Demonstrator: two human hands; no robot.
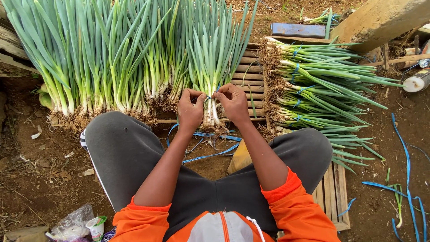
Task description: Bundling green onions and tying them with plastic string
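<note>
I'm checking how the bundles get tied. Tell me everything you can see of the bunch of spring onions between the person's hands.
The bunch of spring onions lies on a slatted wooden pallet, leaves fanning away from the person, white stems and hairy, soil-clogged roots toward them. The leaves look fresh and blue-green. A thin blue strap crosses the white stems, pinched from both sides by the left hand and right hand. Its loose ends trail onto the soil below. Untied onions lie alongside on its left.

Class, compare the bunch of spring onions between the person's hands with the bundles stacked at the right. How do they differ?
The held bunch stands with leaves pointing away from the person; the stacked bundles lie sideways, roots left. The left hand and right hand grip blue string at the held bunch; the stacked bundles lie untouched, already tied. Both have green leaves, white stems and soily roots.
</note>
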